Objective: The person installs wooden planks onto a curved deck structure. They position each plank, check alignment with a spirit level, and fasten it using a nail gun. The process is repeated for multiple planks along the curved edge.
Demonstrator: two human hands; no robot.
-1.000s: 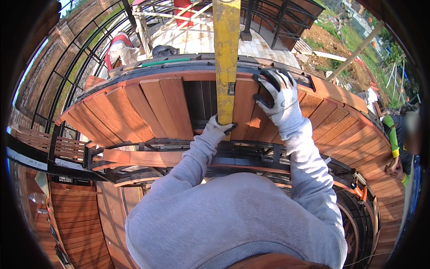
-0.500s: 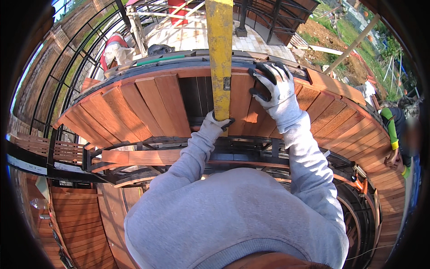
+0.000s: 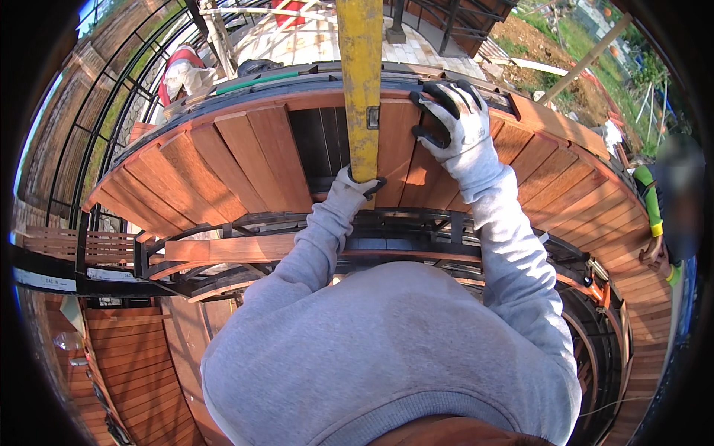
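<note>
1. The gloved left hand (image 3: 355, 189) closes around the lower end of the yellow bar (image 3: 361, 82), which stands across the curved row of wooden slats (image 3: 260, 152).
2. The gloved right hand (image 3: 460, 126) spreads, fingers apart and bent, over slats right of the bar – whether it grips their edge, I cannot tell.
3. A dark gap (image 3: 316, 141) shows left of the bar, which partly covers it.
4. Far right – a co-worker's hands (image 3: 654, 256), near an orange object (image 3: 602, 294).
5. Black metal railings (image 3: 113, 141) rise at left.
</note>
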